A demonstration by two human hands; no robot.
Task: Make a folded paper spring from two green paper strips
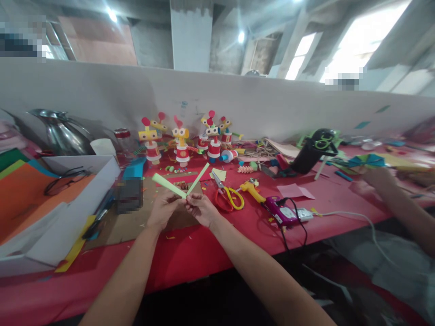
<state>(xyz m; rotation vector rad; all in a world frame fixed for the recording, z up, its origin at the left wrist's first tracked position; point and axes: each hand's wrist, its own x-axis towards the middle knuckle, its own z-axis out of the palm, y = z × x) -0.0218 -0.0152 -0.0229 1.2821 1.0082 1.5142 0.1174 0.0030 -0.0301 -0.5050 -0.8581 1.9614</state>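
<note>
Two pale green paper strips (169,185) meet in a V between my hands, over a brown cardboard sheet (117,228). My left hand (165,208) is closed on the strips near their joined end. At the same corner, the fingers of my right hand (201,208) pinch the strips. A coiled paper spring (181,185) lies just behind them. To the right of my right hand are scissors (227,194) with red and yellow handles.
Paper figures (182,154) stand along the back. A white box (74,203) with coloured paper is at left. Right of centre lie a yellow glue gun (253,192), a purple power strip (280,212) and a black holder (307,156). Another person's arm (403,197) reaches in at far right.
</note>
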